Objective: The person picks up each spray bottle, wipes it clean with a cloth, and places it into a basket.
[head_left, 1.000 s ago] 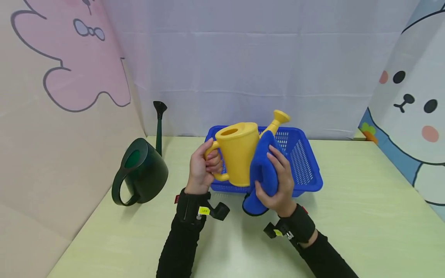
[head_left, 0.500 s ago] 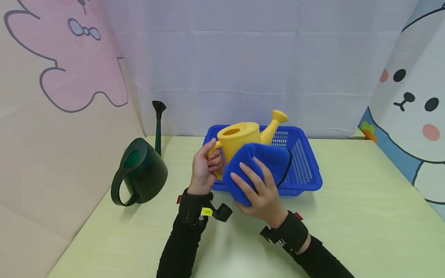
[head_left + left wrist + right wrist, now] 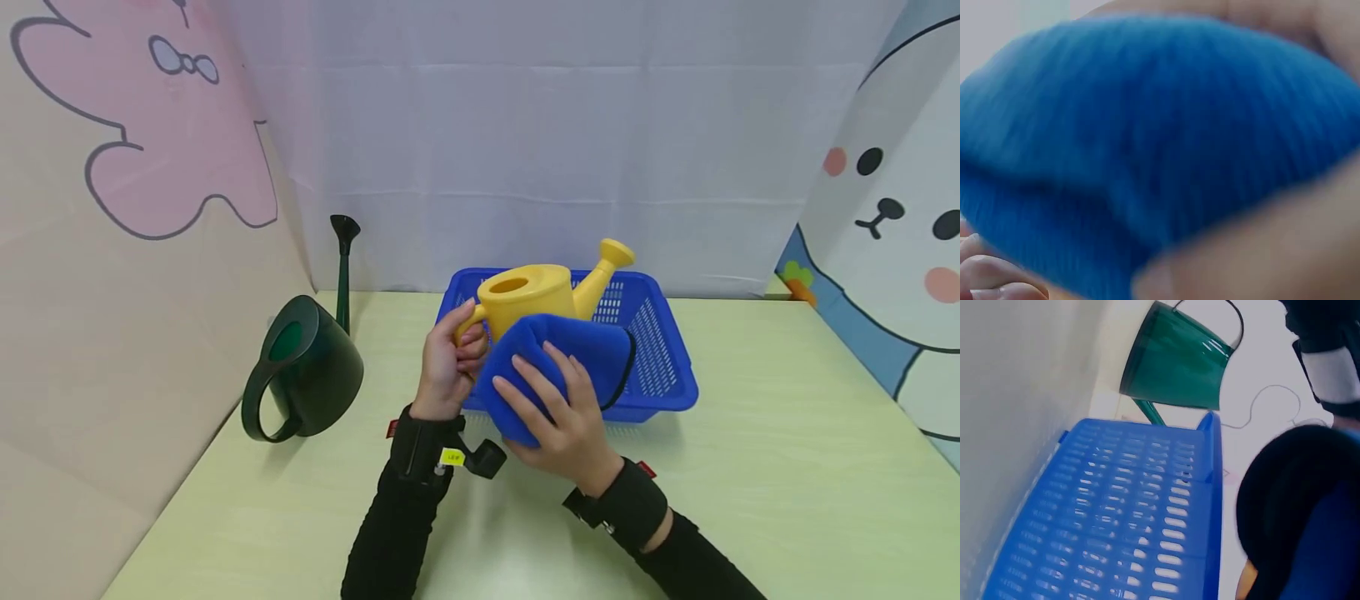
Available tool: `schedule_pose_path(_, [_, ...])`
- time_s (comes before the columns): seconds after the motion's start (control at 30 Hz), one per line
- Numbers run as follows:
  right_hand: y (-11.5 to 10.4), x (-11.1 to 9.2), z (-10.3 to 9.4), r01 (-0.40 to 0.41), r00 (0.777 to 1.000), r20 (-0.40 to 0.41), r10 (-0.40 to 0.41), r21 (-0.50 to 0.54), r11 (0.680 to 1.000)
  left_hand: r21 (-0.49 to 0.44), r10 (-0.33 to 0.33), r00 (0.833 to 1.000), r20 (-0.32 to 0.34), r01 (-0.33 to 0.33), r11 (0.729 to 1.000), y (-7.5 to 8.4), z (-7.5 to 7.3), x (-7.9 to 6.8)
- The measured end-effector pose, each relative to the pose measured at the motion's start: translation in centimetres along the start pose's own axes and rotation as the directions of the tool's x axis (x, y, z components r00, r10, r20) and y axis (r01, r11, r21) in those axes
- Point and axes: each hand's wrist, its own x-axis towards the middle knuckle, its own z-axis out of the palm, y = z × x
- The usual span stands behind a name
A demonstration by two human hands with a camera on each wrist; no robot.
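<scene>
My left hand grips the handle of a yellow watering can, held upright with its spout to the right. My right hand holds a folded blue cloth with black edging against the front of the can, its fingers spread over the cloth. The can's lower body is hidden behind the cloth. In the left wrist view the blue cloth fills most of the picture, with curled fingers at the lower left. The cloth's dark edge shows in the right wrist view.
Behind the can stands a blue perforated basket on the pale table. A dark green watering can stands to the left, its spout pointing up. A white curtain hangs along the back, with printed panels at both sides.
The right hand has turned over with the cloth and moved left, from beside the can's right side to across its front. The left hand and yellow can have shifted slightly right.
</scene>
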Motion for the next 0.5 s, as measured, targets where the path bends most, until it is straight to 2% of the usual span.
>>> schedule_pose_path(0.1, [0.5,0.2,-0.2,-0.075,0.994,-0.070,0.082,0.095,0.993,0.021,-0.008,1.000,0.006,0.008,1.000,0.1,0.0,0.0])
schedule_pose_path(0.2, [0.9,0.3,-0.3,-0.162,0.972,-0.135,0.190,0.195,0.967,0.035,-0.022,1.000,-0.003,0.022,0.999,0.2,0.0,-0.1])
schedule_pose_path(0.37, [1.2,0.6,-0.8,-0.292,0.912,-0.194,0.362,0.313,0.904,0.026,-0.030,0.999,-0.021,0.030,0.999,0.5,0.0,-0.2])
schedule_pose_path(0.5, [1.4,1.2,-1.4,-0.378,0.855,-0.178,0.486,0.426,0.822,0.029,-0.033,0.999,-0.026,0.034,0.999,0.6,0.2,-0.3])
